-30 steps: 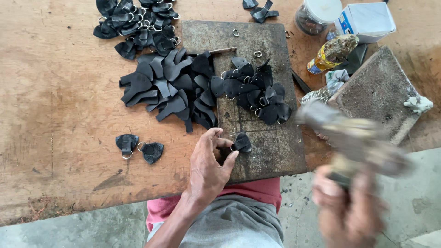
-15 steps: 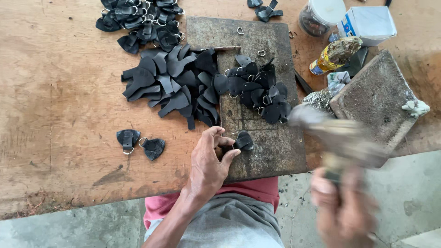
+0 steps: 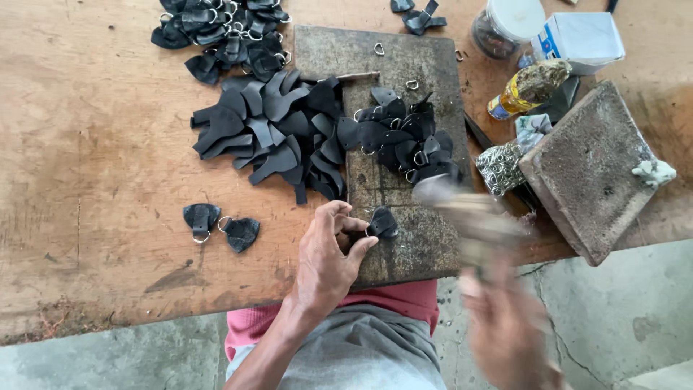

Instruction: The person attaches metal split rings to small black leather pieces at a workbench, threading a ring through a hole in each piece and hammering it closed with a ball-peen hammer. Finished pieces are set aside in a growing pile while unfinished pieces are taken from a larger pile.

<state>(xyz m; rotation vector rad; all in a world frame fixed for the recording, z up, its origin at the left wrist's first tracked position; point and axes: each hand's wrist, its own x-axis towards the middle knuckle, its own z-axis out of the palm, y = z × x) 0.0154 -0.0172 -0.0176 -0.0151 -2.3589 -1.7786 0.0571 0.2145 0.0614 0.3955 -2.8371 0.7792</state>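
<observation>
Black leather tab (image 3: 382,222), small and folded, lies on the near part of a dark worn work board (image 3: 404,253) that rests on a brown wooden surface (image 3: 86,144). The left hand (image 3: 328,256) reaches up from the lower middle of the view; its grip is pinched on the tab's left edge, thumb and fingertips holding it down against the board. The right hand (image 3: 505,325) is at the lower right, heavily blurred; its grip is wrapped around the handle of a hammer (image 3: 469,213), whose blurred head hangs just to the right of the tab and above the board's near right corner.

Farther up the board sits a heap of black tabs with metal rings (image 3: 404,141). To its left, half on the board and half on the surface, lies a larger pile of flat black leather cutouts (image 3: 267,133). Another cluster of ringed pieces (image 3: 224,32) sits at the top of the view. Two finished tabs (image 3: 220,224) lie side by side on the surface, left of the holding hand and apart from it.

To the right of the board are a rough grey stone slab (image 3: 588,170), a clear round jar (image 3: 505,29), a white and blue carton (image 3: 581,40), and a small yellow and blue bottle (image 3: 523,90) lying on its side. Red and grey clothing shows at the bottom edge.
</observation>
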